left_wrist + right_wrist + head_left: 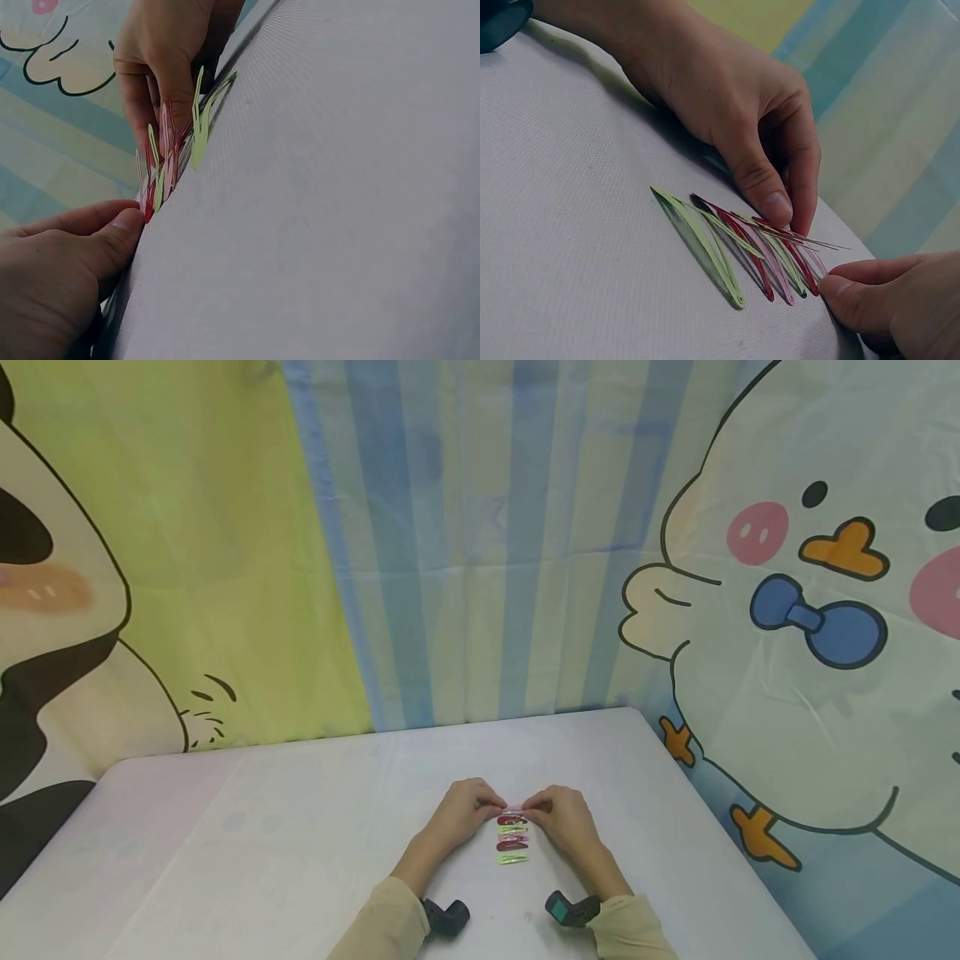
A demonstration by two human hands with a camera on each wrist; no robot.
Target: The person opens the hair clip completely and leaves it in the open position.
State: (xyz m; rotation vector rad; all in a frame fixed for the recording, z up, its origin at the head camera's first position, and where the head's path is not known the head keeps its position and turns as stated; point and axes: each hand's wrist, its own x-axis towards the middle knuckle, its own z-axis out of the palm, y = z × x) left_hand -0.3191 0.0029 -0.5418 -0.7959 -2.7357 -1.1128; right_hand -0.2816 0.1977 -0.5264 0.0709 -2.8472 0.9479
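Note:
A column of snap hair clips lies on the white table. Nearest the person is a light green clip (513,860), a little apart from a dark red clip (512,846); beyond these are more pink, green and red ones. At the far end of the column is a pink hair clip (514,808). My left hand (468,806) pinches its left end between thumb and forefinger, while my right hand (561,810) pinches the right end. In the right wrist view the fingertips partly hide this clip, and the green clip (705,255) shows its open prong.
The white table (262,860) reaches back to a striped curtain (465,543) with cartoon animals on either side. Each wrist wears a dark device, such as the left wrist device (447,918) below the sleeve's cuff.

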